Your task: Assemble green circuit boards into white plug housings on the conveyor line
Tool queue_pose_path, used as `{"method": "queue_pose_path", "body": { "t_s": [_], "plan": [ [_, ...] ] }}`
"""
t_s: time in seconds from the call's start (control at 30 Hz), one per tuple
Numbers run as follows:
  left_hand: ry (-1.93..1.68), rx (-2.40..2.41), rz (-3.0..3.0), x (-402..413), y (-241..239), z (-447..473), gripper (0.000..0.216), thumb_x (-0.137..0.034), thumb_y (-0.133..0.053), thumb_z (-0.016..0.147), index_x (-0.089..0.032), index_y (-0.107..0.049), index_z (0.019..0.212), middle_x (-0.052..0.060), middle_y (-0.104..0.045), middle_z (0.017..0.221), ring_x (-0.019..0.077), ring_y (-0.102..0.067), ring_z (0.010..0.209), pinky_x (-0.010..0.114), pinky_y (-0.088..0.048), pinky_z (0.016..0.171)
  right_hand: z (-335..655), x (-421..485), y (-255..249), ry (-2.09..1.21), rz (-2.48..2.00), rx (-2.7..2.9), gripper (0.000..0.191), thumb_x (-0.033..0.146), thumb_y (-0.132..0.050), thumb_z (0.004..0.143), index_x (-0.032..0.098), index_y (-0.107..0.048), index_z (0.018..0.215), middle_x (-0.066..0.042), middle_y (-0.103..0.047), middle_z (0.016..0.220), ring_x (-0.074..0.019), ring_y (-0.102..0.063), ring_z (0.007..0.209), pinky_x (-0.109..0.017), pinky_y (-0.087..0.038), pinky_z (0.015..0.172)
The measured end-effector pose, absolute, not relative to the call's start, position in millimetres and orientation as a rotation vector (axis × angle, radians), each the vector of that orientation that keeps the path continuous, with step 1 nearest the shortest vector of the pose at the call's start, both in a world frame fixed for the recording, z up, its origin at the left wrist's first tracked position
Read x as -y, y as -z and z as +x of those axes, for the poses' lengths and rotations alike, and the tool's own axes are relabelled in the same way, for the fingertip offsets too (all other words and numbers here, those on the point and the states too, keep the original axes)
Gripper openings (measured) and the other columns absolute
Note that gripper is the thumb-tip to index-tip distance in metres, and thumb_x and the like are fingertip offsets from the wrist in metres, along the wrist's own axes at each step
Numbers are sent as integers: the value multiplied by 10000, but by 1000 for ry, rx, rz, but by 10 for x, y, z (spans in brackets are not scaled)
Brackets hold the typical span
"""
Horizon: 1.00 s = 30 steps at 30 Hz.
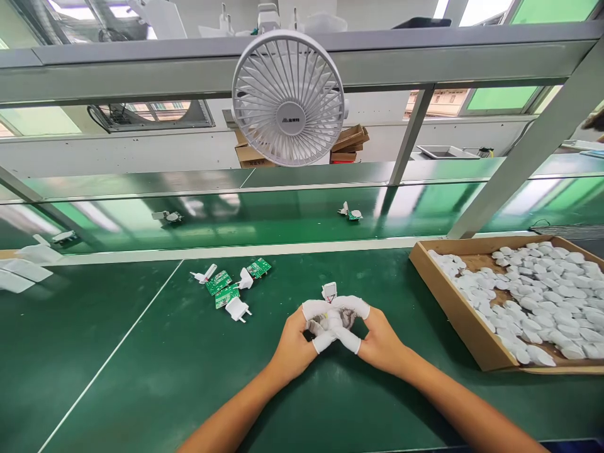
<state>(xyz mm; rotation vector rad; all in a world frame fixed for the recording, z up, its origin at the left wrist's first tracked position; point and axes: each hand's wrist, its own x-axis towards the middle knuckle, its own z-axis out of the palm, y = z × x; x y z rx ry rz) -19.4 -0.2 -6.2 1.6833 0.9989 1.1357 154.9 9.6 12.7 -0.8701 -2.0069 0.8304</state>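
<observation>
Left hand (pixel 292 345), right hand (pixel 380 343): fingers (pixel 321 309) clenched on white plug housing (pixel 334 318). Left of fingers: three green circuit boards (pixel 218 282), three white plug housings (pixel 237 308). Right of fingers: cardboard tray (pixel 460 314), white parts (pixel 542 296), uncounted.

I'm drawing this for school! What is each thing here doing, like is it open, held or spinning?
Left hand: gripping the white plug piece, fingertips capped in white.
Right hand: gripping the same piece, fingertips capped in white.
White plug piece: held between both hands.
Green circuit boards: lying loose on the green belt.
White plug casings: lying loose beside the boards.
Cardboard tray: open-topped, heaped with white discs.
White fan: cannot tell whether it is spinning.
</observation>
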Motion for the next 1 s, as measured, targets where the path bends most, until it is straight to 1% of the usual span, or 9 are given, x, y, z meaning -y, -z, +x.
{"method": "queue_pose_path", "body": {
  "t_s": [0.17,0.43,0.5,0.6,0.67,0.73,0.8,0.93,1.0],
  "plan": [
    [-1246,-962,2030,40,65,-218,268,-127,-595,740,-220,-550,987,28,-580,912,109,-496,681,222,-457,609,1539,-63,-147,-834,-782,2063,291,123,-538,802,236,-490,1066,15,-513,764,-114,-434,644,-238,-405,613],
    [-1276,-935,2238,39,132,-216,245,-129,-539,744,-217,-514,972,24,-535,810,119,-477,625,235,-448,561,1541,-50,-110,-846,-746,2120,208,216,-515,851,234,-506,1058,1,-524,738,-126,-423,606,-251,-389,572],
    [-1235,-963,2259,27,152,-221,301,-143,-557,753,-224,-505,1038,39,-562,858,129,-494,648,242,-454,574,1552,-59,-115,-884,-790,2076,173,247,-515,858,228,-521,1030,1,-529,721,-121,-417,582,-247,-385,553],
    [-1138,-1039,2335,5,179,-242,493,-200,-596,764,-231,-413,1220,77,-609,993,147,-542,671,269,-476,607,1552,-76,-104,-940,-858,1997,147,276,-517,864,217,-523,998,7,-534,697,-116,-432,574,-243,-397,556],
    [-1106,-1052,2407,-7,186,-260,530,-228,-591,781,-232,-386,1270,102,-624,1063,169,-591,725,286,-488,650,1537,-82,-83,-966,-872,1972,157,288,-491,880,214,-503,1017,4,-549,718,-115,-459,590,-242,-412,568],
    [-1133,-1021,2455,-12,174,-271,458,-230,-572,799,-231,-443,1238,110,-641,1065,195,-616,809,295,-489,694,1519,-86,-60,-1011,-870,1967,175,299,-458,898,214,-484,1049,11,-548,714,-105,-468,571,-231,-417,551],
    [-1160,-994,2454,-6,146,-268,389,-227,-566,801,-216,-499,1184,107,-658,1004,200,-615,823,291,-485,693,1515,-94,-46,-1062,-865,1972,196,314,-453,904,216,-478,1071,25,-536,682,-96,-467,542,-216,-412,525],
    [-1156,-1026,2287,30,75,-224,286,-225,-560,792,-197,-561,1077,64,-637,847,150,-546,662,252,-451,588,1568,-135,-63,-959,-872,2133,253,340,-459,905,215,-466,1125,27,-538,675,-101,-465,551,-213,-405,532],
    [-1163,-1034,2223,46,47,-203,237,-219,-541,798,-199,-586,1030,46,-618,793,140,-513,632,246,-435,578,1604,-156,-82,-873,-862,2234,278,353,-446,910,212,-462,1150,14,-555,703,-109,-470,569,-219,-408,552]
  ]
}}
